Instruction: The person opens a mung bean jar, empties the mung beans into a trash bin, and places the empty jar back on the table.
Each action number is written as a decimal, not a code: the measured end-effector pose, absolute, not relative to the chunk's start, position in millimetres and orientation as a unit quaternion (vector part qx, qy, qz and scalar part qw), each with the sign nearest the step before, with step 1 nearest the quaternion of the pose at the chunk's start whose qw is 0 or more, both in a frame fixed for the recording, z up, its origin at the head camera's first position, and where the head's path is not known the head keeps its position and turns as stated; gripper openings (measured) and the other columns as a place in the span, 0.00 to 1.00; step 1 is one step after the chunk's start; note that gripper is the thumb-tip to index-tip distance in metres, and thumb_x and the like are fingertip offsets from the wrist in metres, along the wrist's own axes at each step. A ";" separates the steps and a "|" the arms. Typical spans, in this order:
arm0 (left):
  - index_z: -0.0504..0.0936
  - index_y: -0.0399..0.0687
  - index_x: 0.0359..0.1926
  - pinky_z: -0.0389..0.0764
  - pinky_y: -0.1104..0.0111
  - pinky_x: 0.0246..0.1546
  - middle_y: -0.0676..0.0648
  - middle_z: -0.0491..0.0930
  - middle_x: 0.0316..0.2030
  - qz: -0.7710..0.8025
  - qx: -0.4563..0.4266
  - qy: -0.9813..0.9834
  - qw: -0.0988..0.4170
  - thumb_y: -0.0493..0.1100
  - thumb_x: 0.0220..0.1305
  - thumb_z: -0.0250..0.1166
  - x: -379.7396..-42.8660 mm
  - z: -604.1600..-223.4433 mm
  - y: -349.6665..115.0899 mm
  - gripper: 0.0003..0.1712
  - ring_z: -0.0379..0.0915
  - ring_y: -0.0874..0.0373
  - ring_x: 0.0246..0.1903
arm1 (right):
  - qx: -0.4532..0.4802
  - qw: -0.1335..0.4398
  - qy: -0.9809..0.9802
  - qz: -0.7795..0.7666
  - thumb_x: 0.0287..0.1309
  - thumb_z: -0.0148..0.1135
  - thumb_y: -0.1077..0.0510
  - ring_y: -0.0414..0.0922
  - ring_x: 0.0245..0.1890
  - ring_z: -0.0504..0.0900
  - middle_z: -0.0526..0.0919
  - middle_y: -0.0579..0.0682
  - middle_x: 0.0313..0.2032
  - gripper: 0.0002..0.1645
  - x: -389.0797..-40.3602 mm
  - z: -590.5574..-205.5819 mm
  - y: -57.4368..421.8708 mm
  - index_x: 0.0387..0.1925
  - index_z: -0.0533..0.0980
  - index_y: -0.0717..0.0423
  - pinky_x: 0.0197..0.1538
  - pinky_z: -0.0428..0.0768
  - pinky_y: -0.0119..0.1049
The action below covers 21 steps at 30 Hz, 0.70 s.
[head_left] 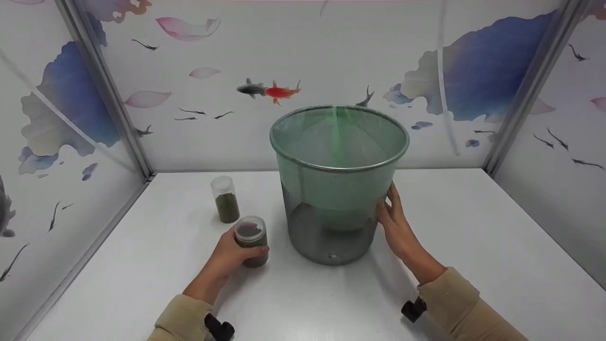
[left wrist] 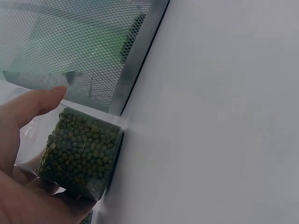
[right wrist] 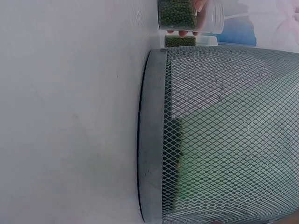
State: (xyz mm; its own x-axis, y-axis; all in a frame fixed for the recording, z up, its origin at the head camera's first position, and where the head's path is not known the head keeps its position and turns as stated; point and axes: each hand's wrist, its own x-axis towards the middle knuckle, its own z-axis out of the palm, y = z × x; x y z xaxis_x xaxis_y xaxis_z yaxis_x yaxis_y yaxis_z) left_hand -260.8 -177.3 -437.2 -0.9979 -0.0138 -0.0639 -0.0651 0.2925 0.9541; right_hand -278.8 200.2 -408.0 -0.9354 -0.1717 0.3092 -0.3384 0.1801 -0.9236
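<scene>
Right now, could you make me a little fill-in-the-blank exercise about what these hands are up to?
1. The left hand grips one of the ____ clear jars in the head view.
2. The right hand touches the side of the mesh bin, whose lining is coloured ____.
3. On the back wall, the dark fish meets a ____ fish.

Missing words: two; green; red.
</scene>
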 end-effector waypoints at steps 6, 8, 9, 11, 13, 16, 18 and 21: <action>0.71 0.37 0.73 0.66 0.43 0.73 0.39 0.79 0.64 0.593 0.007 0.804 0.040 0.37 0.49 0.84 -251.1 -432.1 -160.7 0.51 0.72 0.41 0.68 | 0.175 0.066 -0.758 0.625 0.87 0.36 0.44 0.63 0.84 0.40 0.30 0.55 0.85 0.44 -278.9 -407.8 199.2 0.86 0.25 0.45 0.80 0.53 0.64; 0.71 0.37 0.73 0.67 0.43 0.73 0.41 0.80 0.64 0.592 0.019 0.804 0.054 0.38 0.48 0.85 -248.5 -430.4 -154.8 0.52 0.72 0.42 0.68 | 0.173 0.066 -0.760 0.623 0.87 0.36 0.44 0.63 0.84 0.41 0.31 0.55 0.86 0.44 -279.1 -407.8 199.0 0.86 0.25 0.45 0.80 0.53 0.64; 0.71 0.38 0.74 0.66 0.44 0.73 0.41 0.80 0.63 0.592 0.025 0.803 0.062 0.38 0.48 0.85 -247.0 -429.6 -151.9 0.52 0.72 0.43 0.67 | 0.172 0.066 -0.761 0.622 0.87 0.36 0.44 0.63 0.84 0.41 0.31 0.55 0.86 0.44 -279.3 -407.8 199.0 0.86 0.25 0.45 0.80 0.53 0.64; 0.71 0.38 0.74 0.65 0.44 0.74 0.42 0.80 0.64 0.591 0.040 0.802 0.078 0.39 0.48 0.85 -244.6 -427.9 -146.1 0.53 0.72 0.44 0.68 | 0.169 0.066 -0.762 0.621 0.87 0.37 0.44 0.63 0.84 0.41 0.31 0.55 0.86 0.44 -279.5 -407.8 198.9 0.86 0.26 0.45 0.80 0.54 0.64; 0.70 0.39 0.75 0.63 0.43 0.75 0.43 0.79 0.64 0.590 0.059 0.800 0.093 0.40 0.48 0.85 -241.9 -426.9 -140.5 0.54 0.71 0.44 0.69 | 0.168 0.066 -0.763 0.621 0.87 0.37 0.43 0.63 0.84 0.41 0.31 0.55 0.86 0.45 -279.5 -407.8 199.0 0.86 0.26 0.45 0.80 0.54 0.64; 0.70 0.39 0.75 0.61 0.43 0.76 0.44 0.79 0.64 0.590 0.086 0.795 0.111 0.40 0.49 0.85 -237.4 -426.6 -132.1 0.53 0.70 0.44 0.70 | 0.169 0.067 -0.763 0.621 0.86 0.37 0.42 0.63 0.84 0.42 0.31 0.55 0.86 0.45 -279.7 -407.9 199.4 0.86 0.26 0.44 0.79 0.54 0.64; 0.71 0.39 0.74 0.61 0.43 0.76 0.44 0.79 0.64 0.589 0.101 0.793 0.121 0.40 0.49 0.85 -234.6 -427.0 -126.9 0.52 0.70 0.45 0.69 | 0.169 0.067 -0.763 0.621 0.86 0.37 0.41 0.63 0.84 0.42 0.31 0.55 0.86 0.45 -279.5 -408.0 199.7 0.86 0.26 0.44 0.79 0.55 0.64; 0.71 0.39 0.74 0.62 0.43 0.75 0.45 0.79 0.62 0.583 0.113 0.794 0.132 0.40 0.49 0.85 -230.8 -427.6 -119.2 0.51 0.71 0.46 0.67 | 0.171 0.070 -0.763 0.620 0.86 0.37 0.41 0.62 0.84 0.43 0.31 0.54 0.86 0.45 -279.3 -408.5 200.4 0.86 0.26 0.43 0.79 0.56 0.63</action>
